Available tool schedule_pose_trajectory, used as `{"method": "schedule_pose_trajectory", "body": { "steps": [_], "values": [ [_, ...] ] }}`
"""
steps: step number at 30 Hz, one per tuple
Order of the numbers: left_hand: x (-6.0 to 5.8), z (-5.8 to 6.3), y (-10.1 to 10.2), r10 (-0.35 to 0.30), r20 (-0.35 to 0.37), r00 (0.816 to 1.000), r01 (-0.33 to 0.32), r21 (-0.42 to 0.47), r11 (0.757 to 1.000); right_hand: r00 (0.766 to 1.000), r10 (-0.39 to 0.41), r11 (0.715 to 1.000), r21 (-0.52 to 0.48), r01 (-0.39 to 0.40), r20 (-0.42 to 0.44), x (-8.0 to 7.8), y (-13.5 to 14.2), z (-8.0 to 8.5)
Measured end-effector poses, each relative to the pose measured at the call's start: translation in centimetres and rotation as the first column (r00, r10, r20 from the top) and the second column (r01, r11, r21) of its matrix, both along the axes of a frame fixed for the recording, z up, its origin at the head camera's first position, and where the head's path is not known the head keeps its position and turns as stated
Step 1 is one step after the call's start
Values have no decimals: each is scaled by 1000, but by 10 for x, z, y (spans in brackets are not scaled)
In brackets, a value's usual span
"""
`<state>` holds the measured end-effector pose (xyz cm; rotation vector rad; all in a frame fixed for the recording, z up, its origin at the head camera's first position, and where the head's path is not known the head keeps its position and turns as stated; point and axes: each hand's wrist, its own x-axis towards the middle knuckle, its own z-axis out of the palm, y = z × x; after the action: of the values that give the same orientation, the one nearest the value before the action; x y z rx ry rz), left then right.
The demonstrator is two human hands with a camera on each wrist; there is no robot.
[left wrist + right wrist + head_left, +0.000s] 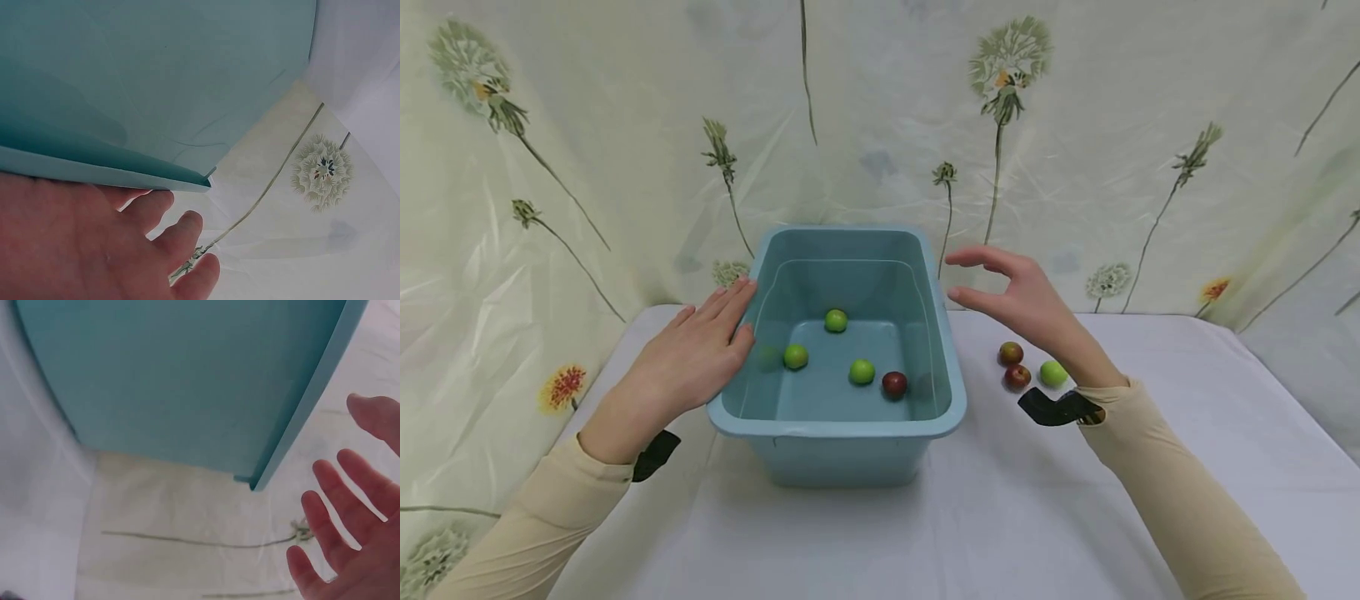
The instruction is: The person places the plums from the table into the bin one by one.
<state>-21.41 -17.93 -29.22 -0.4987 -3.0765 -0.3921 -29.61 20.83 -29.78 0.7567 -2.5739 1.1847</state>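
A blue-green plastic tub [837, 429] stands on the white-covered table. Inside it lie a dark red apple [894, 384] and three green apples, one of them near the middle [862, 372]. My left hand [696, 350] rests along the tub's left rim with fingers extended; the left wrist view shows the palm [81, 237] against the rim's outer edge. Beside the right rim, my right hand [1011, 292] is held in the air, thumb and fingers parted. In the right wrist view its fingers [334, 512] are spread beside the tub wall [169, 381], holding nothing.
Right of the tub, below my right hand, two reddish apples [1017, 377] and a green apple [1053, 373] lie on the table [1150, 467]. A flower-printed sheet [880, 100] hangs close behind the tub. Each wrist has a black strap [1052, 407].
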Motion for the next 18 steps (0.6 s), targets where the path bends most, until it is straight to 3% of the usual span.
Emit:
{"method": "schedule_pose_trajectory", "body": {
  "steps": [18],
  "values": [
    [-1, -1, 1, 2, -1, 1000, -2, 6, 1000, 989, -134, 990, 61, 131, 54, 4, 58, -30]
  ]
}}
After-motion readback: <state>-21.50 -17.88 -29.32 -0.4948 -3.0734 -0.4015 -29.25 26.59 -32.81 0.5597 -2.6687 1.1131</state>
